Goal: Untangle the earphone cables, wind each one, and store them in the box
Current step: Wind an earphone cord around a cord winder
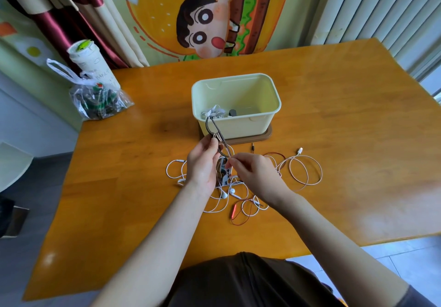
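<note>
A pale yellow box [253, 121] stands on a brown lid in the middle of the table, with a wound white cable [213, 113] and a small dark item inside. Just in front of it my left hand [202, 163] grips loops of a dark grey cable [211, 127] that arch up in front of the box wall. My right hand [255, 170] pinches the same cable near its lower end. Under both hands lies a tangle of white earphones [229, 191], a red cable [241, 211] and a pinkish-white charging cable [303, 168].
A clear plastic bag [97, 99] with a white cup in it sits at the table's back left corner. A loose black jack plug [252, 148] lies just in front of the brown lid. The wooden table [346, 127] ends near my body and on the right.
</note>
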